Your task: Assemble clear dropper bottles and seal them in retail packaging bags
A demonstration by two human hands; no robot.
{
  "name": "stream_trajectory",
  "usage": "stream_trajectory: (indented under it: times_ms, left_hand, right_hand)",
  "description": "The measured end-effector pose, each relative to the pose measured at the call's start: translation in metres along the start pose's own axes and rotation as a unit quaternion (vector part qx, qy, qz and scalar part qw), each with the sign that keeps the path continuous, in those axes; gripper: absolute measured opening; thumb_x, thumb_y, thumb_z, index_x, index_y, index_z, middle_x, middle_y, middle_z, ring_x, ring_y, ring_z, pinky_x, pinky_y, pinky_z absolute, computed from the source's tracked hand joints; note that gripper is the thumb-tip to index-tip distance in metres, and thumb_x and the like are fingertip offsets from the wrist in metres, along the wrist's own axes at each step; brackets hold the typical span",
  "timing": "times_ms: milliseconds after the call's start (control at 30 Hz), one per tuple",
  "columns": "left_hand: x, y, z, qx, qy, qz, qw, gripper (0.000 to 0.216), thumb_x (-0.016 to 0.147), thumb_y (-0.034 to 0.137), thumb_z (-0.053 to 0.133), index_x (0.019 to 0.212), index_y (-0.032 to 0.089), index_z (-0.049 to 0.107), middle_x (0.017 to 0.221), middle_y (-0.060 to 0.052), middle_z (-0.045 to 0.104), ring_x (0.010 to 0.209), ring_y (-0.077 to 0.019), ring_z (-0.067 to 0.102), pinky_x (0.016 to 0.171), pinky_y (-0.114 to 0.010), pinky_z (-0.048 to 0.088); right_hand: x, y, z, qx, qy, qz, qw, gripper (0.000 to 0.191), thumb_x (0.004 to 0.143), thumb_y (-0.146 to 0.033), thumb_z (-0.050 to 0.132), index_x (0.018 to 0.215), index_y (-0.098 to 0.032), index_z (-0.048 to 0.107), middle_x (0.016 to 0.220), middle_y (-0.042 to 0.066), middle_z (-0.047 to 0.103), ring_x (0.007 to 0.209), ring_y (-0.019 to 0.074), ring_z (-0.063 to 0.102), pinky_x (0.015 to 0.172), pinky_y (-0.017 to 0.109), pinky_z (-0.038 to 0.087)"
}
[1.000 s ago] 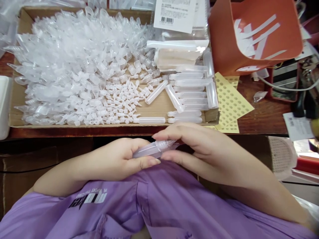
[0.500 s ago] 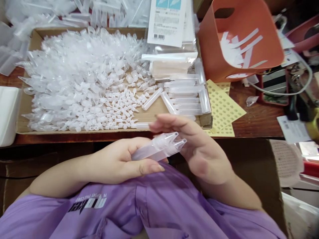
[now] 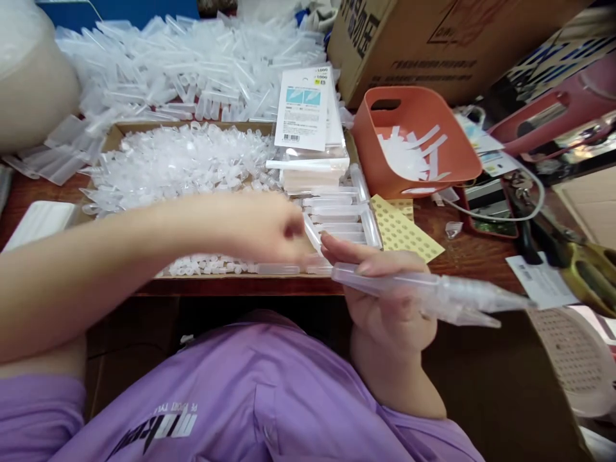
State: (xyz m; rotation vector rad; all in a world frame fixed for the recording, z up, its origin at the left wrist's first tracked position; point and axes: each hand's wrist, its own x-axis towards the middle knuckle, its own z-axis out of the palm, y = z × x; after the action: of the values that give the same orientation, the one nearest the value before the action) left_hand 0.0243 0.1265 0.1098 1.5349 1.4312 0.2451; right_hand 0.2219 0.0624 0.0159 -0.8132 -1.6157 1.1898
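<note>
My right hand (image 3: 389, 301) is closed around two translucent plastic tubes (image 3: 414, 285) with pointed clear tips, which point right past the table's front edge. My left hand (image 3: 269, 228) reaches over the front right of a shallow cardboard box (image 3: 376, 245), beside the loose tubes lying there. Its fingers are smeared by motion, so their grip cannot be made out. Clear pointed caps (image 3: 183, 157) fill the left of the box in a heap. Small white plugs (image 3: 202, 264) lie along its front, partly hidden by my left forearm.
Printed cards (image 3: 302, 115) in clear bags stand at the box's right end. An orange bin (image 3: 462, 163) holds paper strips. Yellow sticker sheets (image 3: 409, 234), a phone (image 3: 491, 215) and scissors (image 3: 584, 269) lie to the right. More tubes (image 3: 192, 61) are heaped behind.
The two tubes have passed from my left hand to my right, which has moved right with them. My left hand has moved forward over the box. The view has tilted up.
</note>
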Motion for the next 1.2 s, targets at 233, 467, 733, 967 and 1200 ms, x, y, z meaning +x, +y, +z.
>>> stream_trajectory:
  times_ms: [233,467,733,967,1200]
  left_hand:
    - [0.093,-0.001,-0.052,0.21,0.241,-0.036,0.947,0.07,0.082,0.061,0.05,0.111,-0.001,0.061,0.112,-0.011,0.06,0.122,-0.0394,0.049,0.099,-0.042,0.034]
    - [0.098,-0.001,-0.047,0.007,0.339,0.063,0.939,0.032,0.068,0.033,0.079,0.062,0.02,0.051,0.074,-0.007,0.06,0.092,-0.0309,0.061,0.079,-0.039,0.043]
    - [-0.008,-0.024,0.029,-0.367,0.191,0.168,0.895,0.015,0.092,0.022,0.06,0.104,0.018,0.069,0.1,-0.003,0.074,0.098,-0.0211,0.071,0.078,-0.03,0.057]
    - [-0.036,-0.059,0.071,-0.544,0.231,0.097,0.801,0.018,0.096,0.024,0.057,0.103,0.022,0.073,0.109,0.0,0.074,0.13,-0.0296,0.056,0.102,-0.044,0.051]
    - [-0.043,-0.079,0.074,-0.517,0.276,0.183,0.79,0.015,0.092,0.02,0.065,0.102,0.022,0.075,0.121,0.001,0.071,0.14,-0.025,0.045,0.116,-0.035,0.039]
  right_hand:
    - [-0.005,0.005,0.013,0.24,0.024,0.078,0.967,0.014,0.094,-0.036,0.059,0.101,-0.026,0.066,0.1,0.001,0.074,0.096,0.0137,0.072,0.079,0.025,0.062]
    - [-0.007,-0.001,0.003,0.132,0.032,0.179,0.974,0.014,0.084,-0.031,0.073,0.096,-0.024,0.071,0.096,0.001,0.071,0.091,0.0122,0.069,0.087,0.025,0.057]
    - [-0.005,0.003,0.012,0.266,-0.29,0.302,0.868,0.029,0.085,-0.04,0.07,0.103,-0.017,0.069,0.094,0.005,0.073,0.09,0.0136,0.07,0.086,0.028,0.055]
    - [-0.008,0.007,0.028,0.273,-0.384,0.366,0.803,0.029,0.086,-0.04,0.067,0.099,-0.014,0.066,0.091,0.004,0.069,0.086,0.012,0.067,0.083,0.027,0.054]
    - [-0.001,-0.015,0.016,0.205,-0.407,0.271,0.848,0.018,0.087,-0.029,0.065,0.096,-0.013,0.068,0.091,0.006,0.071,0.085,0.0111,0.066,0.081,0.024,0.054]
